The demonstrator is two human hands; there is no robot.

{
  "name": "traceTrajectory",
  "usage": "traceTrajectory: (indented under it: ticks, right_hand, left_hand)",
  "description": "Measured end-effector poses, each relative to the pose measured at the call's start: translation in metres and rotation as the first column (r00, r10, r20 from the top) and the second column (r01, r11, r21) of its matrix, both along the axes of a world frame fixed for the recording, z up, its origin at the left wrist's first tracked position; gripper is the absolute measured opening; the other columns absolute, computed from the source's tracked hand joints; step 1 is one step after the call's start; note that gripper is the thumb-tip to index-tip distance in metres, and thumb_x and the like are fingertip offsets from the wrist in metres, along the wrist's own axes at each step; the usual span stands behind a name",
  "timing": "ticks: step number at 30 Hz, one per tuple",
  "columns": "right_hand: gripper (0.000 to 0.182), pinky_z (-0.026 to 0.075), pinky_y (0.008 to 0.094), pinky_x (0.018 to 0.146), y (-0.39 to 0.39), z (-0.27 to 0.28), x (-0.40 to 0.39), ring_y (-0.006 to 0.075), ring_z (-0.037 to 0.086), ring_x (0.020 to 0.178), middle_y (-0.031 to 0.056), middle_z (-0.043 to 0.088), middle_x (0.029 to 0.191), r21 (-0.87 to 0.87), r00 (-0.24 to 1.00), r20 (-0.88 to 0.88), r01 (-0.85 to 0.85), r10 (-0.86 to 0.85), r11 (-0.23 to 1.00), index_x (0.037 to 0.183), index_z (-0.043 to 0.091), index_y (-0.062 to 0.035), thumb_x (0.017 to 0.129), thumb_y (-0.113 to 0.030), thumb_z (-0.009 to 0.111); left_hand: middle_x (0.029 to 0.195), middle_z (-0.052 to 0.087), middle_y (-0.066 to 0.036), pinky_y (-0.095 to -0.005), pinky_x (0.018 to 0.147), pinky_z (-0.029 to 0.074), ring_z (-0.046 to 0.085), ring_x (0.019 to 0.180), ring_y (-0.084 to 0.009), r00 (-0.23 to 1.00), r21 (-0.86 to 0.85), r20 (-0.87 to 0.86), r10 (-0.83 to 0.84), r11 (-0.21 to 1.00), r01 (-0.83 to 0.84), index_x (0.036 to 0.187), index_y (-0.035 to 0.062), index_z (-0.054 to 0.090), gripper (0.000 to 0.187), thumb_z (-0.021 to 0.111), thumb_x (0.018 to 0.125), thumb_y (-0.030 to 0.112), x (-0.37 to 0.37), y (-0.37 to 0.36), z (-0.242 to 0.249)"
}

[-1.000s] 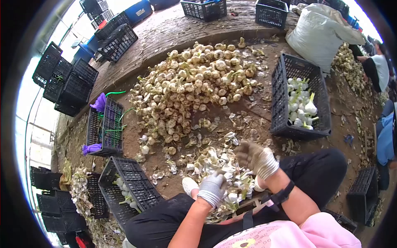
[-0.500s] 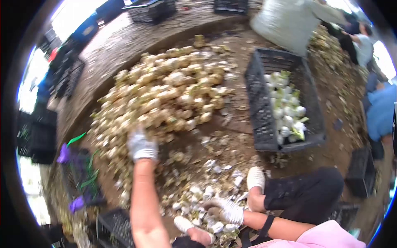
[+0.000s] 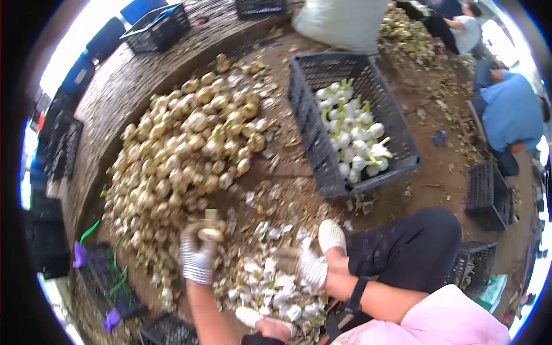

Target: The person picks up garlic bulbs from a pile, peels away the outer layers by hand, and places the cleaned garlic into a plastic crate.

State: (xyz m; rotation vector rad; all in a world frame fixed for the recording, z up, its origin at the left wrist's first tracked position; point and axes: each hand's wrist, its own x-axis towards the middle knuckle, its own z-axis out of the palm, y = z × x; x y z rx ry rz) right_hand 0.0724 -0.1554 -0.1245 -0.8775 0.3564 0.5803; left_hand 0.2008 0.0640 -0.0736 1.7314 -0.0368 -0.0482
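My left hand point(image 3: 198, 256), in a white and grey glove, holds a garlic bulb point(image 3: 211, 234) with its stem up, beside the lower edge of a large pile of unpeeled bulbs point(image 3: 190, 138). My right hand point(image 3: 302, 265), also gloved, is over scattered white skins point(image 3: 276, 290) by my shoe; its fingers are blurred and what they hold, if anything, cannot be made out. A black crate point(image 3: 322, 167) beyond my knee contains clean white garlic bulbs point(image 3: 353, 135).
A white sack point(image 3: 342, 23) stands behind the crate. At the right sit a person in blue point(image 3: 512, 112) and another in a light top point(image 3: 467, 34). Other black crates point(image 3: 487, 195) stand around, one with purple and green ties point(image 3: 106, 276) at lower left.
My left hand has drawn back from the pile toward me and now has a bulb in it. My right hand has shifted slightly up. The whole view has turned, moving the crate leftward.
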Motion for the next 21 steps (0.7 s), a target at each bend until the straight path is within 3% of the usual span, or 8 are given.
traceTrajectory:
  ticks: [1,3,7,11,16,18,19,21]
  right_hand:
    - [0.031,0.045,0.0199,0.058,-0.004,-0.016,-0.002,0.0057,0.055,0.072,-0.003,0.061,0.091,0.372,0.99,-0.125,0.11,-0.068,0.922,0.112,0.057,-0.0072,0.082,-0.013,0.063]
    - [0.032,0.043,0.0185,0.055,-0.005,-0.002,0.004,0.0048,0.054,0.067,-0.0039,0.061,0.087,0.323,0.992,-0.123,0.044,-0.004,0.945,0.112,0.056,-0.0064,0.081,-0.014,0.063]
    - [0.023,0.042,0.0181,0.051,0.014,0.056,-0.002,0.0044,0.052,0.061,-0.0028,0.059,0.076,0.077,0.979,-0.176,-0.095,0.107,0.993,0.101,0.058,-0.0065,0.081,-0.016,0.064]
    - [0.017,0.041,0.0177,0.053,0.025,0.088,-0.01,0.0045,0.051,0.061,-0.0034,0.057,0.073,-0.003,0.973,0.085,-0.217,0.217,0.976,0.093,0.059,-0.0069,0.08,-0.016,0.065]
    - [0.02,0.045,0.0218,0.062,0.032,0.115,-0.025,0.006,0.053,0.071,-0.0003,0.057,0.082,-0.095,0.889,0.261,-0.363,0.376,0.927,0.093,0.057,-0.0045,0.078,-0.014,0.067]
    - [0.024,0.046,0.0226,0.065,0.036,0.114,-0.032,0.0072,0.054,0.075,0.0006,0.058,0.083,-0.052,0.926,0.175,-0.33,0.334,0.943,0.094,0.057,-0.0039,0.077,-0.015,0.068]
    - [0.025,0.047,0.023,0.067,0.037,0.115,-0.033,0.0078,0.055,0.076,0.0011,0.059,0.084,-0.035,0.941,0.13,-0.309,0.311,0.95,0.095,0.056,-0.0036,0.077,-0.016,0.069]
    - [0.026,0.049,0.0244,0.068,0.038,0.11,-0.034,0.0102,0.057,0.077,0.0031,0.06,0.085,-0.01,0.947,0.115,-0.3,0.299,0.954,0.096,0.056,-0.0034,0.078,-0.016,0.068]
  left_hand:
    - [0.098,0.055,-0.007,-0.0284,0.073,0.048,0.053,0.085,-0.0139,0.993,-0.026,-0.095,-0.072,0.997,0.07,0.104,0.004,0.05,0.034,0.065,0.074,0.002,-0.035,-0.004,0.001]
    - [0.095,0.055,-0.006,-0.0275,0.074,0.047,0.054,0.083,-0.0127,0.977,-0.072,-0.167,-0.13,0.99,0.119,0.105,0.0035,0.051,0.035,0.067,0.074,0.004,-0.094,-0.026,0.025]
    - [0.104,0.056,-0.008,-0.0276,0.08,0.047,0.055,0.091,-0.0133,0.972,0.161,-0.134,-0.194,0.963,0.215,0.11,0.002,0.049,0.041,0.067,0.073,0.004,-0.158,-0.032,0.049]
    - [0.107,0.053,-0.008,-0.0281,0.087,0.044,0.055,0.096,-0.0165,0.989,-0.027,-0.139,0.046,0.998,-0.05,0.12,0.0013,0.043,0.059,0.073,0.071,0.012,-0.199,-0.038,0.072]
    - [0.103,0.056,-0.013,-0.0318,0.083,0.045,0.057,0.094,-0.0223,0.976,0.407,0.071,0.207,0.887,-0.218,0.114,-0.0017,0.049,0.056,0.076,0.066,0.01,-0.23,-0.046,0.092]
    - [0.102,0.057,-0.016,-0.0335,0.082,0.046,0.058,0.093,-0.027,0.942,0.585,0.294,0.162,0.749,-0.311,0.11,-0.0016,0.051,0.054,0.076,0.064,0.008,-0.234,-0.055,0.092]
    - [0.103,0.056,-0.017,-0.037,0.082,0.046,0.057,0.093,-0.0334,0.928,0.618,0.344,0.141,0.711,-0.337,0.109,-0.0006,0.052,0.057,0.077,0.059,0.008,-0.234,-0.059,0.091]
    - [0.104,0.056,-0.016,-0.0387,0.082,0.046,0.056,0.095,-0.0338,0.923,0.63,0.356,0.148,0.691,-0.354,0.108,0.002,0.053,0.057,0.077,0.057,0.008,-0.233,-0.06,0.087]
